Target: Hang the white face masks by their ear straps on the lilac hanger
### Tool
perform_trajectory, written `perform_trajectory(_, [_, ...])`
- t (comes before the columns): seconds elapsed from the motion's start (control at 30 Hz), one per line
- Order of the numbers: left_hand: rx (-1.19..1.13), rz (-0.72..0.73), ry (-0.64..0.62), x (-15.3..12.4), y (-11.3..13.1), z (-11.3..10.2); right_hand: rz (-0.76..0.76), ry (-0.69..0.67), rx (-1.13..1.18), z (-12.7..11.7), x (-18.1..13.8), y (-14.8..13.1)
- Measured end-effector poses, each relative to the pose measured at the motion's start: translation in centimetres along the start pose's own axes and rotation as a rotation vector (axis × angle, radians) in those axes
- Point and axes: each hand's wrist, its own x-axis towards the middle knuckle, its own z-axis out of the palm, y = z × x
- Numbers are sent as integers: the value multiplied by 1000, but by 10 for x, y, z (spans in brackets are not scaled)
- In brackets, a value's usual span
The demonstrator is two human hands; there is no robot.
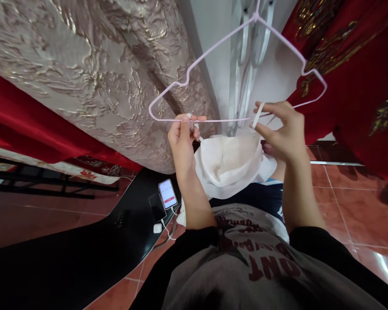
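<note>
A pale pink clothes hanger [213, 50] hangs upright before me, its hook cut off by the top edge. My left hand [183, 131] is closed around the left part of its bottom bar, with a white strap looped at the fingers. At the bar's right part, my right hand [284, 125] holds a second white strap [258, 115] stretched between forefinger and thumb. Below the bar, a thin white garment [229, 161] bunches over my lap; its exact kind does not show.
Shiny embossed beige fabric [100, 77] hangs at left, red fabric with gold ornament [352, 86] at right. A black bench [67, 254] bears a lit phone [167, 193], a dark phone [157, 207], cables and a small white case [157, 228]. A black rack [51, 183] stands far left.
</note>
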Motion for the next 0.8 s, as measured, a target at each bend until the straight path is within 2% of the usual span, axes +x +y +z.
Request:
perform_trajectory(0.07, [32,3,36,1,2,-4,-2,-15,-45,5,-3,5])
perform_trajectory(0.13, [28,40,126,3,2,-12,-22,13,-44,6,-7,8])
perform_trajectory(0.23, [-14,199,284,9,5,-30,-36,61,-31,3,-11,8])
perform_trajectory(0.33, [30,389,328,19,11,-47,-17,79,-39,-2,-11,8])
perform_trajectory(0.43, [143,499,239,29,24,-54,2,58,-47,-4,-9,9])
perform_trajectory(0.63, [339,461,-219,50,56,-46,-45,33,-31,1,-11,10])
perform_trajectory(0.7, [413,420,-291,58,64,-39,-44,32,-45,2,-12,10])
perform_trajectory(0.8, [399,296,-298,67,69,-24,-42,36,-56,1,-13,10])
